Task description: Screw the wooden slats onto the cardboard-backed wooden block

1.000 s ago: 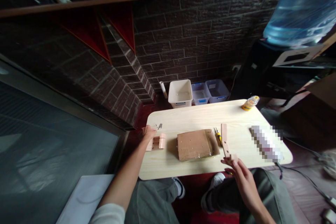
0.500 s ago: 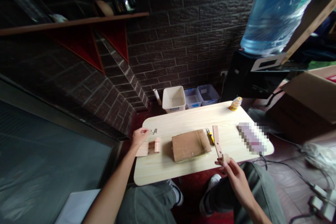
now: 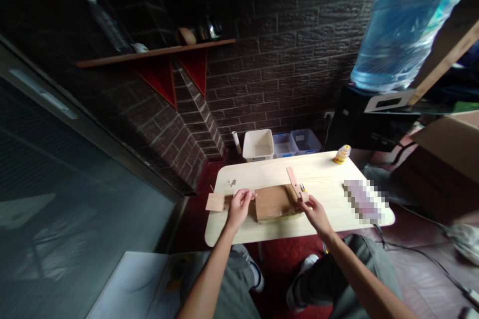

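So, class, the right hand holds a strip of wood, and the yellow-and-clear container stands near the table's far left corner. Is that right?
Not quite: the head view shows the yellow-and-clear container near the far right corner of the table. The right hand does hold a strip of wood.

Dk brick wall [image 3: 269, 79] bears wd shelf [image 3: 157, 53] upper L; pale tbl [image 3: 262, 174] stands on reddish flr [image 3: 277, 274], rm dimly lit.
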A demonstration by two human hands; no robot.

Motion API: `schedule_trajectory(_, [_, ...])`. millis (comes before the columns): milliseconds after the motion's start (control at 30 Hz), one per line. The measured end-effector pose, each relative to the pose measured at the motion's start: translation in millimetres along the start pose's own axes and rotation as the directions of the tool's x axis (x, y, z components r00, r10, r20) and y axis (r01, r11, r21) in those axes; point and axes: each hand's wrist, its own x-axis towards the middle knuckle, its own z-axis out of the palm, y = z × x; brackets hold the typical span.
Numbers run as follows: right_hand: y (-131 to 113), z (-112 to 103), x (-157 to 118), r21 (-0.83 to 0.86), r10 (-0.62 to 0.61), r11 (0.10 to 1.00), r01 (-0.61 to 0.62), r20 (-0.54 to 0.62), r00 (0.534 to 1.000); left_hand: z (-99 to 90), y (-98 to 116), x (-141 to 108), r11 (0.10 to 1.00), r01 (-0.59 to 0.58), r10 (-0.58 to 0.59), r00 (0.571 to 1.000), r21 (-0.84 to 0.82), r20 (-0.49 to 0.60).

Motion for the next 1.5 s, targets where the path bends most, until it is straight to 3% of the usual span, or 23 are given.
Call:
schedule_trajectory(167, [10, 0, 0, 0.041, -0.019, 0.999, 0.017, 0.033, 0.999, 43.0, -30, -7, 0.999, 0.010, -0.016, 0.992, -0.044, -0.122])
schedule_trajectory(300, [9, 4, -6, 0.090, -0.008, 0.996, 0.001, 0.074, 0.997, 60.9, -40, -13, 0.999, 0.012, -0.020, 0.988, -0.053, -0.156])
schedule_trajectory(400, [5, 8, -21, 0.068, -0.012, 0.998, 0.007, 0.080, 0.997, 60.4, -44, -26, 0.998, 0.012, -0.021, 0.986, -0.054, -0.167])
schedule_trajectory(567, [8, 11, -55, 0.104, 0.004, 0.994, -0.014, 0.096, 0.995, 40.7, -47, -53, 0.999, 0.026, -0.030, 0.982, -0.027, -0.187])
schedule_trajectory(767, [10, 11, -80, 0.110, 0.058, 0.991, -0.070, 0.109, 0.992, 25.5, -27, -58, 0.998, 0.008, 0.003, 0.980, 0.055, -0.198])
schedule_trajectory(900, [8, 17, -86, -0.144, -0.047, 0.988, 0.052, 0.038, 0.998, 33.8, -11, -62, 0.994, -0.038, 0.055, 0.985, 0.101, -0.165])
schedule_trajectory(1067, [6, 29, -76, -0.440, -0.191, 0.877, 0.191, 0.046, 0.981, 53.6, -3, -76, 0.998, -0.039, 0.042, 0.997, 0.040, -0.065])
schedule_trajectory(1233, [2, 35, -69, -0.391, -0.192, 0.896, 0.210, 0.087, 0.978, 62.5, -8, -79, 0.999, 0.001, -0.004, 0.999, -0.053, -0.055])
schedule_trajectory(1500, [0, 32, -77, -0.285, -0.077, 0.952, 0.112, 0.130, 0.989, 64.9, -11, -55, 0.997, -0.004, 0.002, 0.999, -0.071, -0.036])
